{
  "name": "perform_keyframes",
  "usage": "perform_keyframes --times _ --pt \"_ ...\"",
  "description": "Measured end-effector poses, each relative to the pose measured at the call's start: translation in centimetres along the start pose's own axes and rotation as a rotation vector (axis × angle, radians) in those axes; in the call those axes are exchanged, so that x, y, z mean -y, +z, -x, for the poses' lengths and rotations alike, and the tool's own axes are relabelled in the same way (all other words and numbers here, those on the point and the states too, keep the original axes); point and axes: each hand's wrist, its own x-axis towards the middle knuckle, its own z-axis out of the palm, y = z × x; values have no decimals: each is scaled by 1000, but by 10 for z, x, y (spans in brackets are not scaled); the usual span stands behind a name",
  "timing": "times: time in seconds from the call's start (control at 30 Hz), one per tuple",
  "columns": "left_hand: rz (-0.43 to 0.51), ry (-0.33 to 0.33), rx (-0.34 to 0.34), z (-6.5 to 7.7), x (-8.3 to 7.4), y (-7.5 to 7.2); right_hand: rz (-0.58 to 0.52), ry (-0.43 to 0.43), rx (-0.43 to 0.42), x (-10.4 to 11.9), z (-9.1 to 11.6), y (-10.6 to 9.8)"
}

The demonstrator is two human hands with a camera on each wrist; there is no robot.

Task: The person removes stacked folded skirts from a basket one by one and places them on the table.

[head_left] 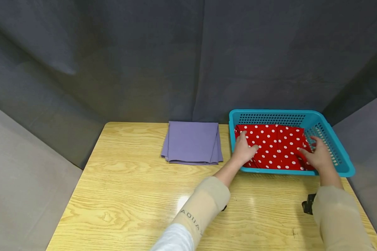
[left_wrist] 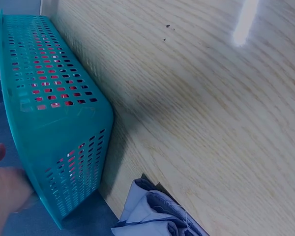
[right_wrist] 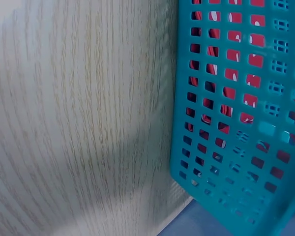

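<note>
A red cloth with white dots (head_left: pixel 274 146) lies folded inside a blue-green plastic basket (head_left: pixel 289 112). My left hand (head_left: pixel 244 150) is in the basket at the cloth's left side, with thumb and fingers spread apart over it. Over the cloth's right side is my right hand (head_left: pixel 318 155), its thumb apart from its loosely bent fingers. Through the basket's holes, the left wrist view shows red patches of the cloth (left_wrist: pixel 51 97) and part of the left hand (left_wrist: pixel 7 191) beyond the rim. The right wrist view mostly shows the perforated basket wall (right_wrist: pixel 216 128).
Left of the basket, a folded purple cloth (head_left: pixel 193 143) lies near the back edge of the wooden table (head_left: pixel 122 195). Dark grey curtains (head_left: pixel 144 62) hang behind the table. The basket stands at the table's back right, close to the side edge.
</note>
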Motion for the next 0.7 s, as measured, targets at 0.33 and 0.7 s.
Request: perform_keyframes --times 0.33,0.7 --pt "-25 -102 0 -2 -5 7 -30 52 44 -7 -7 -3" --pt "26 -255 27 -7 -8 8 -10 124 76 -6 -9 -4"
